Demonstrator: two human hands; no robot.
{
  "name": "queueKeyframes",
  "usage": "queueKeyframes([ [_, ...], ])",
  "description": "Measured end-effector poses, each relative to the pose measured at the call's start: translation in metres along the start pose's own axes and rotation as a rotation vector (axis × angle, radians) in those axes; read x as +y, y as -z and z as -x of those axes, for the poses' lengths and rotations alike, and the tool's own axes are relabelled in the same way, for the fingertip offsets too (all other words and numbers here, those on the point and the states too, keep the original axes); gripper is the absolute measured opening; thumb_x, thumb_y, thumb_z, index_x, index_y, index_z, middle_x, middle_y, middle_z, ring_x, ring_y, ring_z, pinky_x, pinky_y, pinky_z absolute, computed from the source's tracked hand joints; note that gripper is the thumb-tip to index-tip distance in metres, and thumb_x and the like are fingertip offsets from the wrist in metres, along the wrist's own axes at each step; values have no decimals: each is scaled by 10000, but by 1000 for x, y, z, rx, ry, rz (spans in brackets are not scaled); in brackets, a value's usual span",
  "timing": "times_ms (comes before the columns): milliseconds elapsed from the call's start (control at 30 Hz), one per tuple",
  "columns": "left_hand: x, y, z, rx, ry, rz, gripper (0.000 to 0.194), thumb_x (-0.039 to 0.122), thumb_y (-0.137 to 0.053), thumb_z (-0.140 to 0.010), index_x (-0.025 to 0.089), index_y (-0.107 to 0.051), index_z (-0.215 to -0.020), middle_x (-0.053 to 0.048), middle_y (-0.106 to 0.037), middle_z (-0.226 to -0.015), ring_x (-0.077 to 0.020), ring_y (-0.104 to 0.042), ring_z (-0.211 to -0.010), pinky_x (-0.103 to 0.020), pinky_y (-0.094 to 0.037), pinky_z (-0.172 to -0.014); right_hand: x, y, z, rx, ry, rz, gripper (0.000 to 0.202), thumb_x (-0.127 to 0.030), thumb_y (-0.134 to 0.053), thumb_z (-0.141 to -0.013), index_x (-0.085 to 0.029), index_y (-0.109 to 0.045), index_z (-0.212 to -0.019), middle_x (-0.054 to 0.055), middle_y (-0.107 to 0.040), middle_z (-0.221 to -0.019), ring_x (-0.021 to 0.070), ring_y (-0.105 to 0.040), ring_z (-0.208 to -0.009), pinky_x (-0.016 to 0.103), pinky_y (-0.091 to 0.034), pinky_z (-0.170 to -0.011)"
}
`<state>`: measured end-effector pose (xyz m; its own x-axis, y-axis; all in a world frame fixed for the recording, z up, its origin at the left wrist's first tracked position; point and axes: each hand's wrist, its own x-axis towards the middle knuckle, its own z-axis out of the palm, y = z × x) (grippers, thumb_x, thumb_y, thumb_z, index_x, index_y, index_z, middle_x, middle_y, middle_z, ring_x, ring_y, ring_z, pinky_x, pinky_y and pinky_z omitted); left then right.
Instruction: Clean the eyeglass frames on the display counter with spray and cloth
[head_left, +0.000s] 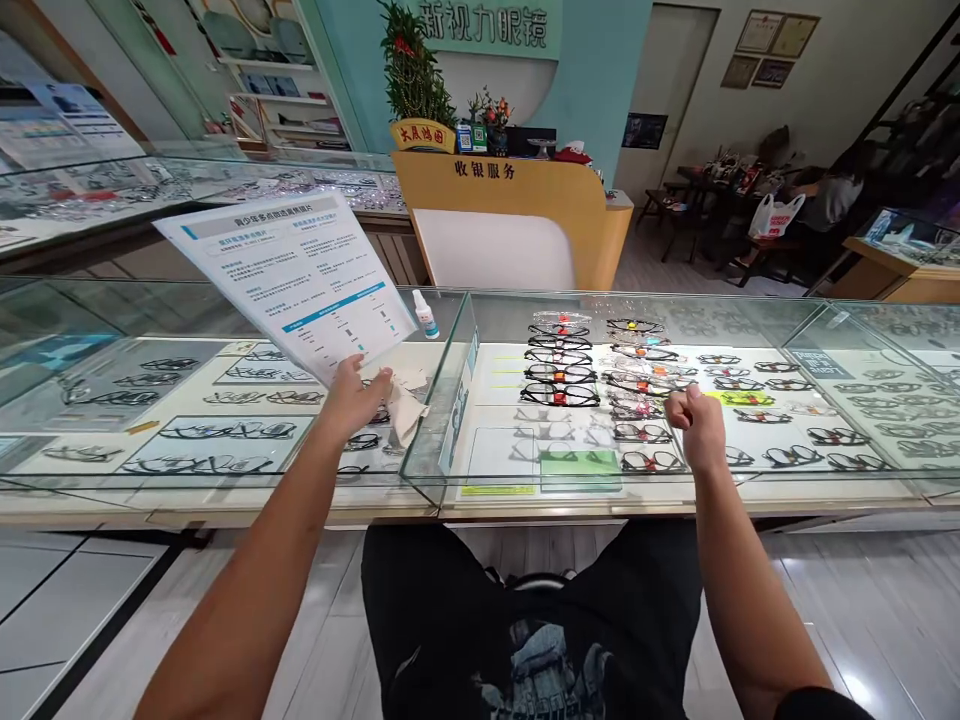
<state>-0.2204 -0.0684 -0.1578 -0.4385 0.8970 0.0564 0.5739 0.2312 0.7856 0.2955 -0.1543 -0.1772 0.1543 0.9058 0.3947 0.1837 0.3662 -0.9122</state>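
My left hand [355, 398] pinches the lower edge of a white printed sheet [289, 275], which tilts up over the left part of the glass display case [442, 480]. Beside that hand a beige cloth [406, 410] lies crumpled on the glass. A small white and blue bottle [426, 315] stands behind it. My right hand [697, 425] is above the right part of the case, with its fingers curled in; whether anything is inside them is hidden. Rows of eyeglasses [560, 372] show in the case between my hands and around my right hand.
A wooden counter [510, 185] with a plant [414, 70] stands behind the case. At the back right a person [836, 200] sits by a dark table, near a white plastic bag [775, 216]. More display cases [225, 180] line the left side.
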Motion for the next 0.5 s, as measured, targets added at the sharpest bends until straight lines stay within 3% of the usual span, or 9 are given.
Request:
queueKeyframes([
  [67,-1,6,32,153,-135,-75,504,415,-736,-958,160,-595,-1370,-247,-544,-1645,-450,-404,-1641,-590,-310,-1369,16,12,20,18,-55,63,828,-920,-382,-1013,-279,-327,-494,-33,-236,-506,142,-212,-509,393,-132,-579],
  [167,-7,9,102,350,-466,112,334,443,-652,-1068,182,-684,-1274,-155,-712,-1404,-325,-656,-1374,-470,-503,-1207,36,20,36,51,-100,118,836,-927,-194,-1041,-284,-283,-515,-30,-211,-519,147,-198,-513,402,-129,-590],
  [200,-12,6,127,344,-536,204,304,445,-656,-1075,182,-703,-1219,-119,-752,-1230,-282,-715,-1206,-428,-551,-1115,41,21,38,51,-109,118,839,-936,-146,-1033,-286,-270,-518,-30,-199,-520,148,-191,-512,404,-125,-592],
  [233,-19,1,151,244,-579,259,275,447,-668,-1072,187,-718,-1148,-84,-757,-1075,-253,-732,-1066,-399,-570,-1039,45,22,38,47,-116,113,845,-951,-103,-1018,-288,-260,-518,-30,-190,-519,149,-186,-509,406,-122,-591],
  [267,-26,-7,172,63,-595,285,273,465,-688,-1057,196,-733,-1061,-62,-749,-967,-234,-725,-944,-374,-579,-948,49,22,37,40,-121,107,853,-970,-66,-996,-291,-254,-515,-28,-184,-514,149,-182,-504,406,-119,-587],
  [333,-45,-31,207,-331,-444,362,305,503,-717,-1033,206,-763,-979,-52,-748,-904,-215,-701,-837,-339,-568,-841,52,22,34,30,-125,101,867,-1007,-28,-952,-296,-247,-507,-26,-179,-506,151,-180,-494,407,-116,-576],
  [400,-67,-63,230,-612,-170,508,347,530,-751,-1010,197,-786,-920,-44,-717,-810,-206,-678,-805,-317,-553,-817,51,22,32,32,-121,105,873,-1026,-33,-933,-297,-248,-503,-25,-177,-503,151,-178,-493,408,-111,-575],
  [467,-89,-100,243,-722,282,750,308,461,-850,-939,172,-776,-860,-36,-692,-750,-178,-655,-745,-284,-538,-777,49,21,32,38,-117,111,878,-1031,-63,-936,-294,-260,-503,-25,-184,-506,150,-177,-499,410,-105,-582],
  [500,-100,-118,247,-677,552,867,252,391,-886,-905,165,-777,-889,-43,-714,-790,-173,-661,-738,-276,-530,-748,47,20,33,42,-114,114,878,-1031,-77,-939,-291,-263,-504,-25,-188,-508,149,-176,-501,409,-102,-586],
])
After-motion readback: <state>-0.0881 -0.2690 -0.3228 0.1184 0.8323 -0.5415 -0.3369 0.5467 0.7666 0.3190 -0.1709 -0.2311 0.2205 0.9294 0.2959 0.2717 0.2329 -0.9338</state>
